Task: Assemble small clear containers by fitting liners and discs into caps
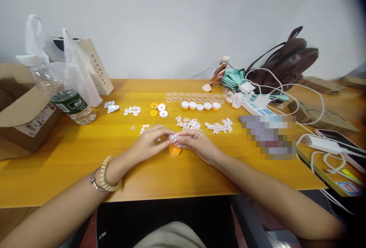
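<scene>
Between the fingertips of both hands is a small white openwork plastic piece. My left hand pinches it from the left, and my right hand from the right. Just beneath it an orange round cup with a pale centre stands on the table. Beyond the hands lie two loose groups of similar white openwork pieces, one group behind my right hand and another farther right. Small white discs lie behind my left hand.
Farther back are a row of orange-and-white round cases, clear rings, orange and white caps and white knobs. A water bottle and cardboard box stand left. Cables, a power strip and a bag occupy the right.
</scene>
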Demonstrator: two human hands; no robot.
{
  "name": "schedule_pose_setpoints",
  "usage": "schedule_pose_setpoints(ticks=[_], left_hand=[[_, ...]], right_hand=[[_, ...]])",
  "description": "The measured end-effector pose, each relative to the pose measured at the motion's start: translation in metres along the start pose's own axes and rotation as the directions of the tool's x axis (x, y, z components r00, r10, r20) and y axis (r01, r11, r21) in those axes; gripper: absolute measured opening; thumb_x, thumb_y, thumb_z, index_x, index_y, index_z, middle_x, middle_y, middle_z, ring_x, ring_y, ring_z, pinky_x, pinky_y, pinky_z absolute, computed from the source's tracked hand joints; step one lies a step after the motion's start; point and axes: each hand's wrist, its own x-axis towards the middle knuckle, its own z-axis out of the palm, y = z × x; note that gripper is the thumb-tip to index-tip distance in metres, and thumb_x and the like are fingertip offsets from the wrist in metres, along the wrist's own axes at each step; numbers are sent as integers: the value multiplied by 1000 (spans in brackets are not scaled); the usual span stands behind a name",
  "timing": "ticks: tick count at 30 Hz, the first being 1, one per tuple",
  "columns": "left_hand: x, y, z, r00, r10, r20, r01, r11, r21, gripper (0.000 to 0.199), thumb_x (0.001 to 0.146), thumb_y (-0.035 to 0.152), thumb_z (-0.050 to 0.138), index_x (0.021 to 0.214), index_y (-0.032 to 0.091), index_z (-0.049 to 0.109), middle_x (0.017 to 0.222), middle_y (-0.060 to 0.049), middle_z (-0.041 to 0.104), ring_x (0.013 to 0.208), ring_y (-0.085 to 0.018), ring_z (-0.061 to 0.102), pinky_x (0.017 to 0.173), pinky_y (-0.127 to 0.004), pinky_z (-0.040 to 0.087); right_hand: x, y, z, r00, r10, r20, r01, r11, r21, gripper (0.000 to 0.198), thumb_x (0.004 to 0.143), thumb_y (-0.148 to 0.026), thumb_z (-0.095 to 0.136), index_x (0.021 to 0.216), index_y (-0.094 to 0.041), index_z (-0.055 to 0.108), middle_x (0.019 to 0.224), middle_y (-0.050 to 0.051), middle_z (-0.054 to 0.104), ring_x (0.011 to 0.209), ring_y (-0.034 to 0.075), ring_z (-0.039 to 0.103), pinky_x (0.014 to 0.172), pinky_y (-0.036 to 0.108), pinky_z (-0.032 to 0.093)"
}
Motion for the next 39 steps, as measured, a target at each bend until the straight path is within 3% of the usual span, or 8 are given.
schedule_pose_setpoints(ticks=[8, 16, 20, 26, 32, 39], left_hand=[[0, 3, 1, 999, 33, -5, -33, 997, 75, 19, 83, 22, 58, 100, 17, 63, 87, -7, 67, 78, -14, 60, 72, -28, 48], [1, 3, 3, 997, 63, -33, -60, 993, 99, 21, 83, 22, 58, 102, 17, 62, 86, -6, 66, 77, -14, 59, 71, -28, 47], [2, 4, 9, 991, -92, -96, 90, 996, -29, 23, 83, 23, 58, 105, 18, 62, 89, -6, 66, 80, -14, 60, 74, -28, 49], [5, 6, 17, 928, -356, -110, 309, 900, -309, 22, 79, 23, 60, 100, 17, 63, 90, -6, 68, 80, -14, 63, 78, -30, 52], [8, 7, 16, 884, -460, -79, 371, 794, -481, 23, 77, 20, 60, 99, 15, 62, 91, -6, 68, 82, -13, 63, 83, -31, 51], [10, 8, 17, 850, -527, -26, 446, 743, -499, 14, 75, 25, 64, 82, 13, 61, 77, -3, 66, 70, -11, 61, 70, -25, 50]], right_hand=[[3, 3, -2, 997, -68, -29, 65, 994, -86, 12, 68, -28, 72, 73, -18, 71, 68, -2, 67, 60, 5, 57, 63, 18, 45], [2, 3, 3, 995, -76, -65, 77, 997, 11, 14, 64, -28, 75, 74, -18, 72, 66, -1, 67, 60, 6, 58, 65, 19, 47], [2, 4, 5, 992, -49, -116, 62, 993, 104, 15, 65, -27, 75, 77, -19, 72, 76, 0, 70, 65, 8, 62, 69, 20, 50], [1, 3, 6, 991, -41, -131, 53, 995, 90, 18, 67, -30, 73, 79, -18, 69, 76, 2, 71, 69, 11, 66, 70, 22, 52], [-1, 1, 12, 991, -42, -130, 50, 997, 52, 19, 65, -31, 74, 70, -17, 63, 74, 1, 70, 67, 10, 65, 70, 23, 50], [1, 5, 12, 978, -121, -169, 128, 991, 32, 16, 64, -29, 75, 70, -19, 65, 70, -2, 66, 67, 9, 61, 71, 22, 47]])
